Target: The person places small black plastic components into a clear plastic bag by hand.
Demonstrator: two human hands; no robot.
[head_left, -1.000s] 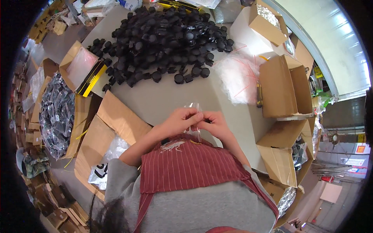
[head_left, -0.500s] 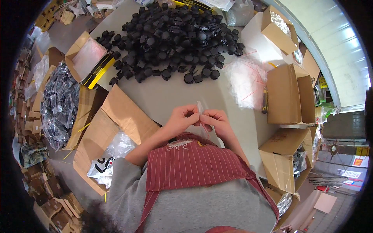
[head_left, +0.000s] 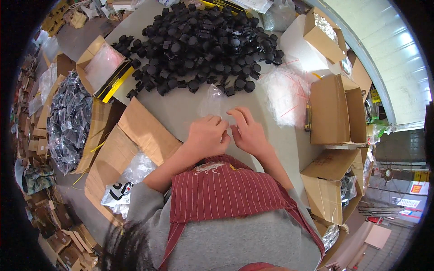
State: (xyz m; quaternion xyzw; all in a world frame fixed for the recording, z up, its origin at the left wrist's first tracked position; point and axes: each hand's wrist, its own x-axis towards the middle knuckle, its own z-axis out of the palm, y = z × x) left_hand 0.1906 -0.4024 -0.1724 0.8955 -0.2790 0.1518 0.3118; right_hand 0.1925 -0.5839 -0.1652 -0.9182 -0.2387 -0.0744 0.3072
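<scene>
My left hand (head_left: 207, 137) is closed, its fingers curled toward the palm and seen from the back. A clear plastic bag (head_left: 212, 100) extends beyond its fingertips, spread toward the far side of the table, and seems gripped at its near edge. Just to the right is my right hand (head_left: 247, 132), its index and middle fingers stretched out and apart, with nothing visible in it. Beyond the bag lies a big heap of black casters (head_left: 203, 45), whose nearest pieces come close to the bag's far end.
At right is a pile of clear bags with red edges (head_left: 287, 95), beside an open cardboard box (head_left: 332, 113). A yellow-black box of bags (head_left: 106, 67) stands at left. Bagged parts fill a carton (head_left: 70, 122). Cardboard flaps (head_left: 147, 133) reach near my left forearm.
The thin bag pinched between both hands is now spread out flat beyond them. My hands have turned backs up, and the right one's fingers have opened out.
</scene>
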